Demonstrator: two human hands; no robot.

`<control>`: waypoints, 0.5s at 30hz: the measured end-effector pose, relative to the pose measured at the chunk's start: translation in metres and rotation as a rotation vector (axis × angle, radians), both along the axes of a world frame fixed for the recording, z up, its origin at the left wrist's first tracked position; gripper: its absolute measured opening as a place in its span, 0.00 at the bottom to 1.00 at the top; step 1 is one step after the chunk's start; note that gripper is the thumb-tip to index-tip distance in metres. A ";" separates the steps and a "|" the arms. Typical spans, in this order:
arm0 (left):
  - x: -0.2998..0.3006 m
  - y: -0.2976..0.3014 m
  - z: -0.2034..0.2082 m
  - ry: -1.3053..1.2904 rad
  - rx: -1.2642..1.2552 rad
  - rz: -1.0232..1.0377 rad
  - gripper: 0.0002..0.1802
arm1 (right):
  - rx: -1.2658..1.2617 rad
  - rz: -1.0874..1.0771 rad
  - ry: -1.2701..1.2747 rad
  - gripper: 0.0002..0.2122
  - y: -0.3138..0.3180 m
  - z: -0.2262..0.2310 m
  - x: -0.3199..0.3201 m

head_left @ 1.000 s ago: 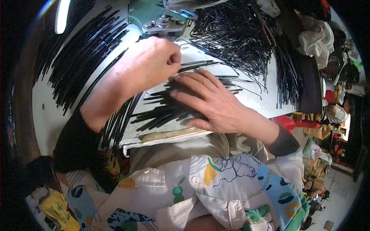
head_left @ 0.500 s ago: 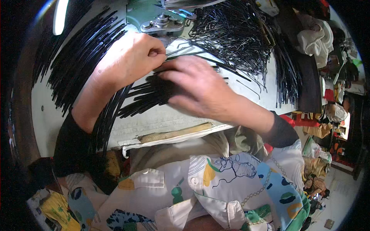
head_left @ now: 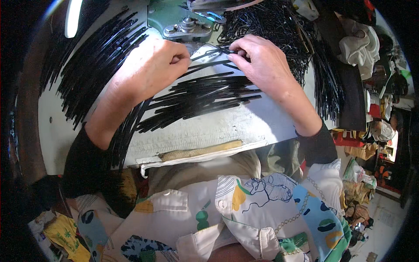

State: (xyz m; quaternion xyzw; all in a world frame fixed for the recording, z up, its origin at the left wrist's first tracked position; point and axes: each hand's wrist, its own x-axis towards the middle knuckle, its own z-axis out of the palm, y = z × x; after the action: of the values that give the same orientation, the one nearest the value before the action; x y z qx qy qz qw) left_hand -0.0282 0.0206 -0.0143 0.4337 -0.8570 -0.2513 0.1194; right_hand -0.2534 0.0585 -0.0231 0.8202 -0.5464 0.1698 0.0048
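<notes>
My left hand [head_left: 152, 65] is closed, its fingertips pinching one end of thin black strips [head_left: 209, 64] above the white tabletop. My right hand [head_left: 266, 61] pinches between thumb and fingers at thin dark strips [head_left: 218, 50] that reach toward the left hand. How many strips each hand holds is hard to make out. Below both hands, a loose pile of straight black strips [head_left: 200, 96] lies across the table. Just beyond my hands is a green machine [head_left: 161, 13] with a metal plate and knob [head_left: 187, 26].
More black strips [head_left: 96, 65] lie fanned out at the left. A tangled heap of strips [head_left: 266, 22] fills the far right, with straight ones [head_left: 327, 87] beside it. Small blue-handled snips [head_left: 214, 17] lie by the machine. A tan strip [head_left: 200, 150] runs along the table's near edge.
My right hand has moved from over the middle pile to the far right, uncovering that pile, and now pinches at strips. The left hand stays nearly in place.
</notes>
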 end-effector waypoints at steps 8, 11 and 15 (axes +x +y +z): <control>0.004 -0.001 -0.009 0.096 -0.138 -0.098 0.12 | 0.050 -0.053 -0.004 0.06 -0.008 -0.002 0.007; 0.007 -0.003 -0.004 0.113 0.087 -0.018 0.12 | 0.041 -0.066 -0.035 0.06 -0.007 -0.001 0.007; 0.014 -0.006 0.001 0.256 0.388 0.062 0.14 | 0.031 -0.090 -0.120 0.06 -0.006 0.001 0.010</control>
State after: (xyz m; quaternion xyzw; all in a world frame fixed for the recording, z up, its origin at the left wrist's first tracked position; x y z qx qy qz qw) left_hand -0.0139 0.0150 -0.0133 0.4391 -0.7567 -0.4606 0.1494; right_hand -0.2433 0.0529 -0.0217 0.7830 -0.5847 0.2097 -0.0331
